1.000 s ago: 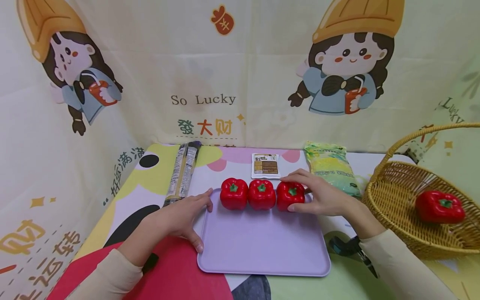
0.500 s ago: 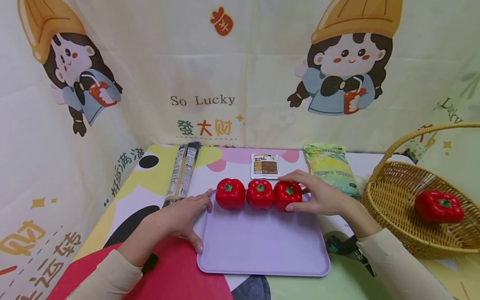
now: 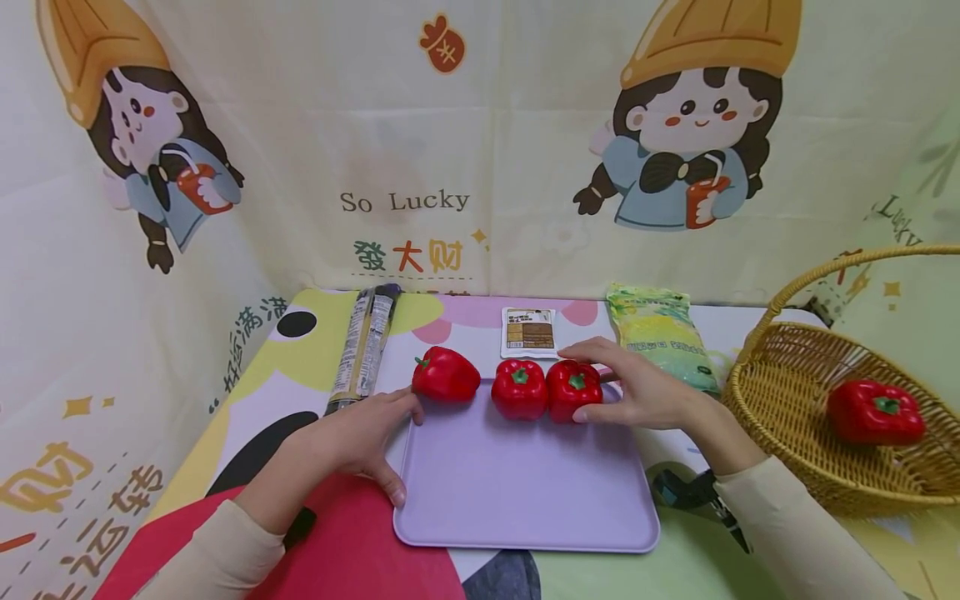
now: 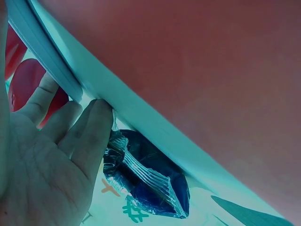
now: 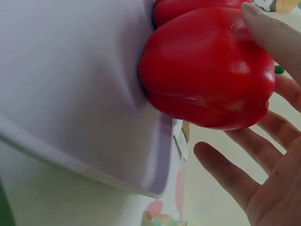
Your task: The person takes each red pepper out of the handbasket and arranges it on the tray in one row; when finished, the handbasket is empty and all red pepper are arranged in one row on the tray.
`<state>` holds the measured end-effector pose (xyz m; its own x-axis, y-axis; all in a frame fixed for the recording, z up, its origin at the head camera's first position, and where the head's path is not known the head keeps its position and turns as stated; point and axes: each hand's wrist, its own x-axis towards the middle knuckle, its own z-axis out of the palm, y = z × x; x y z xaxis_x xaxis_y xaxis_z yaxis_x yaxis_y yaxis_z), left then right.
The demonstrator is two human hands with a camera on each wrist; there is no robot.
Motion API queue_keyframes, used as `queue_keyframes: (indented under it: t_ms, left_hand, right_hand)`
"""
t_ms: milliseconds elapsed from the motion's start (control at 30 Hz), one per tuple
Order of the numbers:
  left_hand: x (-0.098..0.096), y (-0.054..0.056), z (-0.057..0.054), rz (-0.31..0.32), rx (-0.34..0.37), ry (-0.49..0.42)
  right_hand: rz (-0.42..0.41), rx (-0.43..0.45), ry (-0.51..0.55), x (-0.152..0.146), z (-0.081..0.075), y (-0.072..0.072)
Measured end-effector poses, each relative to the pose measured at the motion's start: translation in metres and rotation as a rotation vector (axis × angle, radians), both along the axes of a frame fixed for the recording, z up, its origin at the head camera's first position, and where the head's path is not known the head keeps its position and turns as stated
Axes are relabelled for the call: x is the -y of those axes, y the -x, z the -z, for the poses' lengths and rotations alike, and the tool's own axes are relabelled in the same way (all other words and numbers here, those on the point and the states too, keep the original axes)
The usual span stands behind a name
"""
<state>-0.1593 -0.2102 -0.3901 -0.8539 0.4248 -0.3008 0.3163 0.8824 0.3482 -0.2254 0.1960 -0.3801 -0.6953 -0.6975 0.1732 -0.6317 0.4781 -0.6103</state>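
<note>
Three red bell peppers stand in a row along the far edge of a lilac tray (image 3: 525,492). The leftmost bell pepper (image 3: 446,375) leans over at the tray's far left corner, its green stem pointing left. Beside it the middle bell pepper (image 3: 520,390) stands upright, touching the right-hand bell pepper (image 3: 574,392). My right hand (image 3: 637,392) holds that right-hand pepper, thumb on the near side and fingers behind; the right wrist view shows the pepper (image 5: 207,70) between them. My left hand (image 3: 360,442) rests along the tray's left edge, fingers fairly straight, fingertips near the leaning pepper.
A wicker basket (image 3: 780,450) with another red bell pepper (image 3: 876,412) inside stands at right. Behind the tray lie a small flat packet (image 3: 528,332) and a green-yellow bag (image 3: 663,333). A long wrapped package (image 3: 363,346) lies at left. A dark object (image 3: 690,490) sits beneath my right forearm.
The leftmost bell pepper has shifted left and tipped over, away from the middle one. The other two peppers have slid slightly left with my right hand. My left hand has stayed put.
</note>
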Motion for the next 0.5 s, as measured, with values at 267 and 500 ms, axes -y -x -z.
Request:
queue_keyframes:
  t_ms: [267,500]
  left_hand:
    - [0.001,0.0,0.001,-0.013,0.017,-0.003]
    - [0.002,0.0,0.0,0.0,0.011,0.001]
  right_hand:
    - [-0.015,-0.073,-0.017,0.01,-0.01,0.003]
    - [0.013,-0.035,-0.078,0.029,-0.022,0.002]
